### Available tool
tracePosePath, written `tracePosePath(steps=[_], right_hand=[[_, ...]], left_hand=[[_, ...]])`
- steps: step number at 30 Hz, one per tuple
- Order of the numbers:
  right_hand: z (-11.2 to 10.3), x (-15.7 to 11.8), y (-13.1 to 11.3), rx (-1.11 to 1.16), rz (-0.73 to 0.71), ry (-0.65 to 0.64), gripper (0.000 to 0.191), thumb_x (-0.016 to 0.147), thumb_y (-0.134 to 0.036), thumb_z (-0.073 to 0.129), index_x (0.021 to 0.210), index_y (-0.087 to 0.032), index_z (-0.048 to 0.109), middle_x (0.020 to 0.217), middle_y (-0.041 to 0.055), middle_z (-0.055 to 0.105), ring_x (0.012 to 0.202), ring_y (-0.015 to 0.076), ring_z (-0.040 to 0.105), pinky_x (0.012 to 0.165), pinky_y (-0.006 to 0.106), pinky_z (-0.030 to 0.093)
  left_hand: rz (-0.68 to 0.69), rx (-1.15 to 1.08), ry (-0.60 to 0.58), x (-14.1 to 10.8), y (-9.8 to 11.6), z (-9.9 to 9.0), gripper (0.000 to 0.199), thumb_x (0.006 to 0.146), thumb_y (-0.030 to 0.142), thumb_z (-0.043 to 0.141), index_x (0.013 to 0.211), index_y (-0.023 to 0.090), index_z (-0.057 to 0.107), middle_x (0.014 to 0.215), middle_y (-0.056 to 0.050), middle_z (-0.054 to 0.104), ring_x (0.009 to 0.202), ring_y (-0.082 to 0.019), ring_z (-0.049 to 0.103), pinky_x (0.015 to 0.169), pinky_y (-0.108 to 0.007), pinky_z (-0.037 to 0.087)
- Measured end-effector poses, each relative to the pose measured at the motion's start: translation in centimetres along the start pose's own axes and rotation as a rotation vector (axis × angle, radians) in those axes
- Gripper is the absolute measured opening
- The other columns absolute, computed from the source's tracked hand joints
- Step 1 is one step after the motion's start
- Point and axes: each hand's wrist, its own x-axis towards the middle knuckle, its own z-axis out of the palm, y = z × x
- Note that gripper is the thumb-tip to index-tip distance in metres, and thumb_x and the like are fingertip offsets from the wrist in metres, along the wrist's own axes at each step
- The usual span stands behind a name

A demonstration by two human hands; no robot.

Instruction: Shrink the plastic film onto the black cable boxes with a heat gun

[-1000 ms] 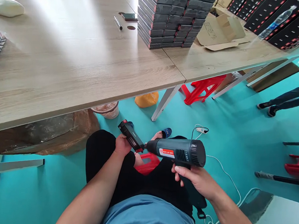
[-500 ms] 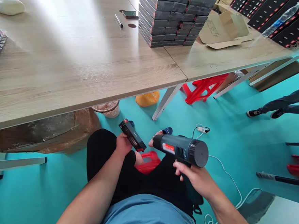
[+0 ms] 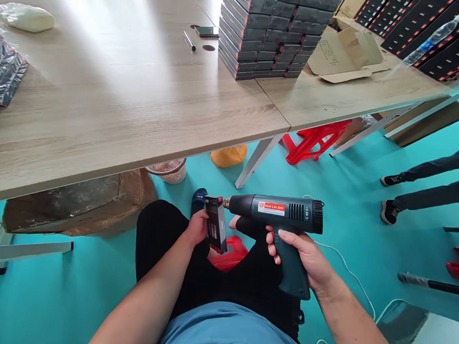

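Wrapped bundle [image 3: 4,72]: on the table top [image 3: 121,86], far to the left of the left hand [image 3: 196,228] and beyond its fingers.
Pale plastic bag [image 3: 31,17]: just past that bundle, farther from the same fingers.
Brown carton [image 3: 82,201]: under the table, left of the left fingers.
Bin [image 3: 176,176]: on the floor, near the left fingers, to their left and a little beyond.
Pen [image 3: 190,41] and phone [image 3: 207,31]: on the table, well beyond the left fingers.
Left fingers: narrow, closed on the left side of the slim box, thumb across its near face.
Slim box [image 3: 217,226]: in the left fingers, black with red ends, tilted; whether its upper corner touches the nozzle [image 3: 226,202] cannot be told.
Yellow bag [image 3: 229,156]: on the floor, past the left fingers and slightly right.
Box stack [image 3: 270,44]: on the table, well beyond both hands' fingers.
Heat gun [image 3: 295,212]: level, its handle in the right fingers, the nozzle facing left towards the slim box.
Right hand [image 3: 308,253]: fingers wrapped around the handle, thumb along the near side.
Opened cardboard [image 3: 340,56]: on the table, well beyond the right fingers.
Bystander's legs [image 3: 436,186]: standing well to the right of the right fingers.
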Motion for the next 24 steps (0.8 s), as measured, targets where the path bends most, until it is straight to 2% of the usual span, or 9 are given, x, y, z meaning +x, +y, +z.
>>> tracePosePath(steps=[3, 5, 9, 13, 17, 20, 24], right_hand=[[-0.3, 0.1, -0.5, -0.007, -0.012, 0.008, 0.036, 0.077, -0.04, 0.087, 0.102, -0.015, 0.079, 0.088, 0.0077, 0.074, 0.07, 0.0175, 0.068, 0.054, 0.022, 0.058], [-0.7, 0.0, -0.9, -0.024, -0.027, 0.014, 0.037, 0.077, -0.041, 0.087, 0.103, -0.015, 0.079, 0.089, 0.0079, 0.074, 0.071, 0.0179, 0.068, 0.054, 0.023, 0.058], [-2.2, -0.6, -1.9, -0.088, -0.05, 0.059, 0.037, 0.077, -0.041, 0.088, 0.103, -0.016, 0.079, 0.089, 0.0078, 0.075, 0.072, 0.0181, 0.068, 0.055, 0.023, 0.059], [-3.3, -1.3, -2.6, -0.179, -0.026, 0.102, 0.04, 0.075, -0.042, 0.089, 0.104, -0.016, 0.079, 0.089, 0.0077, 0.075, 0.071, 0.0181, 0.068, 0.056, 0.024, 0.06], [-2.1, -1.6, -2.0, -0.276, 0.042, 0.015, 0.042, 0.075, -0.045, 0.087, 0.104, -0.016, 0.079, 0.09, 0.0086, 0.075, 0.071, 0.0185, 0.068, 0.056, 0.025, 0.058], [-0.4, -1.2, -1.5, -0.391, -0.013, -0.062, 0.039, 0.078, -0.047, 0.083, 0.102, -0.016, 0.078, 0.092, 0.0087, 0.075, 0.073, 0.0193, 0.068, 0.059, 0.028, 0.058], [1.1, -0.4, -1.8, -0.522, -0.082, -0.084, 0.033, 0.08, -0.046, 0.077, 0.096, -0.017, 0.078, 0.088, 0.0072, 0.073, 0.071, 0.0197, 0.065, 0.058, 0.03, 0.056]], left_hand=[[0.022, 0.08, -0.025, 0.0, -0.2, -0.1, 0.024, 0.057, 0.019, 0.059, 0.078, 0.014, 0.07, 0.071, -0.007, 0.069, 0.068, -0.025, 0.066, 0.064, -0.037, 0.054], [0.084, 0.164, -0.038, 0.2, -0.3, -0.1, 0.028, 0.055, 0.02, 0.059, 0.08, 0.014, 0.07, 0.072, -0.005, 0.069, 0.07, -0.024, 0.065, 0.067, -0.035, 0.052], [0.361, 0.458, 0.004, 0.9, -0.6, -0.1, 0.033, 0.052, 0.018, 0.06, 0.083, 0.017, 0.07, 0.074, 0.0, 0.068, 0.074, -0.019, 0.061, 0.07, -0.03, 0.047], [0.551, 0.737, 0.041, 1.8, -0.8, -0.7, 0.027, 0.057, 0.017, 0.062, 0.084, 0.02, 0.069, 0.076, 0.002, 0.065, 0.075, -0.018, 0.058, 0.074, -0.031, 0.047], [0.748, 0.921, 0.057, 2.8, -1.2, -1.6, 0.035, 0.059, 0.01, 0.059, 0.09, 0.021, 0.071, 0.099, -0.004, 0.07, 0.095, -0.022, 0.064, 0.09, -0.038, 0.05], [0.866, 1.044, 0.039, 3.1, -1.5, -2.0, 0.038, 0.061, 0.006, 0.057, 0.092, 0.022, 0.073, 0.108, -0.006, 0.071, 0.108, -0.026, 0.064, 0.101, -0.044, 0.048], [0.904, 1.155, 0.08, 2.9, -1.4, -2.4, 0.041, 0.064, 0.003, 0.058, 0.095, 0.023, 0.074, 0.111, -0.007, 0.072, 0.112, -0.028, 0.063, 0.105, -0.048, 0.046]])
